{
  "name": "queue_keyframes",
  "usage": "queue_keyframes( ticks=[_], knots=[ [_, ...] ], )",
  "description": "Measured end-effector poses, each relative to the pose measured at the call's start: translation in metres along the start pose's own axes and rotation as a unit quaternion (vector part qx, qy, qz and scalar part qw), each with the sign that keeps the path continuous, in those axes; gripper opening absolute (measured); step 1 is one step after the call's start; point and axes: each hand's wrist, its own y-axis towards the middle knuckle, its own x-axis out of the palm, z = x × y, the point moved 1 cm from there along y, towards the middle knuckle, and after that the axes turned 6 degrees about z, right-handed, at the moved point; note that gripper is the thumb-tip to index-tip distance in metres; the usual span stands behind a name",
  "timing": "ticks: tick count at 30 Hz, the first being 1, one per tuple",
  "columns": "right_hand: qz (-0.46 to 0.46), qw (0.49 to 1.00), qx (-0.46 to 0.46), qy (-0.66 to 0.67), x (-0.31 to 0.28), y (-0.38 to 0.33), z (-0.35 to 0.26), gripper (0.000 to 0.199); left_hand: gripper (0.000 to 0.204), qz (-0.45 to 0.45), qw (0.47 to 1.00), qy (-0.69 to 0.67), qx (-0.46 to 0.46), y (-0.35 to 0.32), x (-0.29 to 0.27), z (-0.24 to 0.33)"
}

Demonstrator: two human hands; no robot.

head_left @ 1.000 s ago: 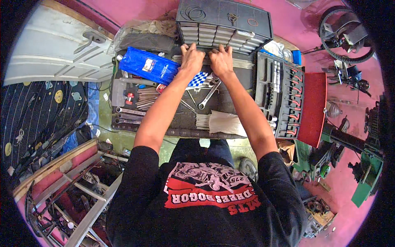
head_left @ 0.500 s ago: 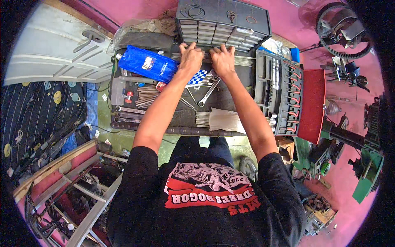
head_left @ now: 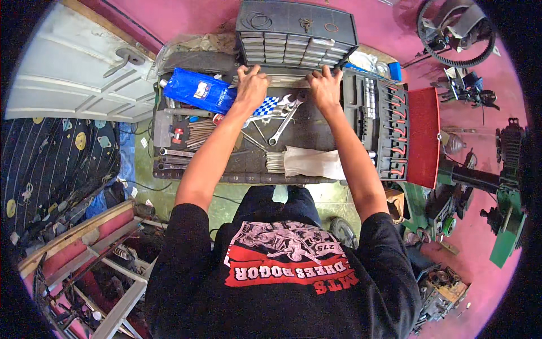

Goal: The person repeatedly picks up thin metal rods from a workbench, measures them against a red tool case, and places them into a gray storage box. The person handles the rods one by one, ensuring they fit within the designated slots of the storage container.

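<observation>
Thin metal rods (head_left: 287, 81) lie side by side along the back of the bench, close to a drawer cabinet. My left hand (head_left: 252, 89) is closed with curled fingers at their left end, and my right hand (head_left: 325, 89) grips likewise at the right; the fingertips are partly hidden. Just nearer are several wrenches, one a long combination wrench (head_left: 282, 124) lying at a slant. A blue plastic packet (head_left: 200, 90) rests left of my left hand, by a blue-and-white checked piece (head_left: 266, 106). More thin rods (head_left: 275, 161) poke from a white paper wrap (head_left: 310, 162) near the front edge.
The grey drawer cabinet (head_left: 293, 42) stands behind my hands. To the right is an open socket tool case (head_left: 367, 107) with a red lid (head_left: 423, 135). Brown rods (head_left: 199, 133) and more wrenches (head_left: 176, 159) occupy the left. A white door (head_left: 73, 73) borders the bench.
My hands have moved apart along the rods, the right one to the right and the left slightly left. The view has shifted a little. The wrenches and paper wrap stay put.
</observation>
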Motion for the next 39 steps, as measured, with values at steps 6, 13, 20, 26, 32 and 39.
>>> queue_keyframes(
  ticks=[6,13,20,26,32,39],
  knots=[
    [0.031,0.998,0.048,-0.009,-0.010,-0.032,0.044,0.024,0.017,-0.013,1.000,-0.019,0.016,0.002,-0.009,0.018],
    [0.020,0.987,0.153,-0.039,-0.026,-0.086,0.092,0.020,0.014,0.011,0.998,-0.049,0.042,0.001,-0.017,0.052],
    [0.021,0.970,0.241,-0.015,-0.031,-0.131,0.119,0.022,0.015,-0.001,0.997,-0.067,0.032,0.010,-0.017,0.112],
    [0.035,0.973,0.226,-0.005,-0.036,-0.165,0.148,0.021,0.011,-0.001,0.995,-0.091,0.028,0.017,-0.022,0.152],
    [0.049,0.977,0.204,-0.033,-0.045,-0.196,0.169,0.022,0.015,-0.014,0.992,-0.120,0.024,0.021,-0.029,0.185],
    [0.071,0.979,0.187,-0.036,-0.096,-0.227,0.204,0.026,0.011,-0.018,0.992,-0.116,0.044,0.028,-0.035,0.228]
  ],
)
